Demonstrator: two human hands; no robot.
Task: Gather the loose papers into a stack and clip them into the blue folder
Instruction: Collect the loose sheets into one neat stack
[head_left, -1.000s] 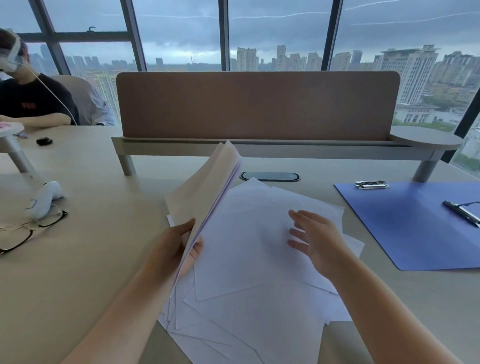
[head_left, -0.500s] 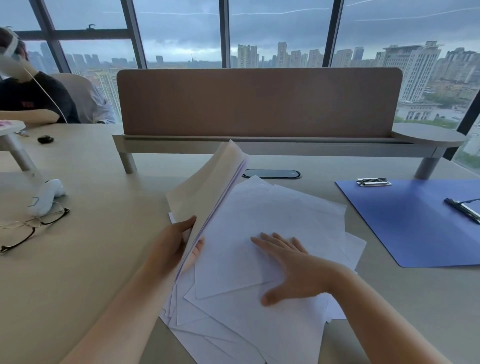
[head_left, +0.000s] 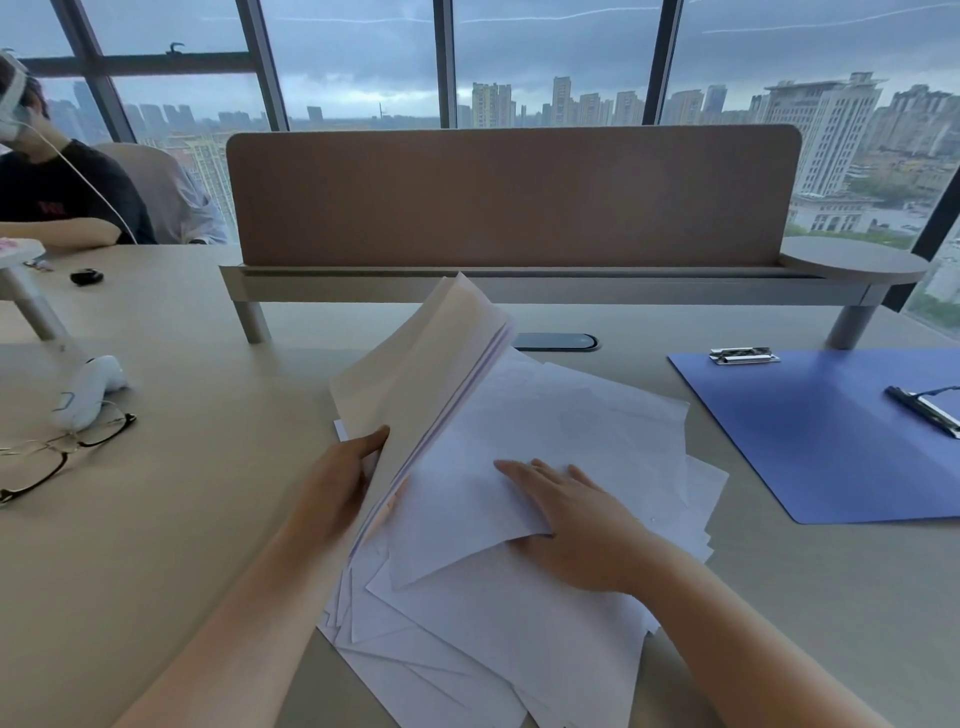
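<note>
Spectacles with thin dark rims (head_left: 62, 454) lie at the far left of the pale beige desk (head_left: 171, 519), just beside a small white plastic device (head_left: 88, 389); further back sits a person in a black shirt (head_left: 57, 202). Moving right, the left hand (head_left: 337, 483) grips a gathered sheaf of white paper sheets (head_left: 415, 374) by its lower edge, thumb on the near face and fingers curled behind, so the sheaf stands tilted up off the desk, its top leaning away toward the long brown felt divider screen (head_left: 514, 197). Just right of that grip lies the loose spread of white papers (head_left: 493, 649), overlapping at odd angles flat on the desk; the right hand (head_left: 576, 525) rests on it with fingers straight and spread toward the left, the thumb tucked under the corner of the topmost sheet, which overlaps the base of the hand. Well apart to the right lies the open blue plastic folder (head_left: 821, 436), flat, with a silver metal clip (head_left: 744, 356) at its far corner and a dark spring clamp (head_left: 924, 410) near its right edge.
</note>
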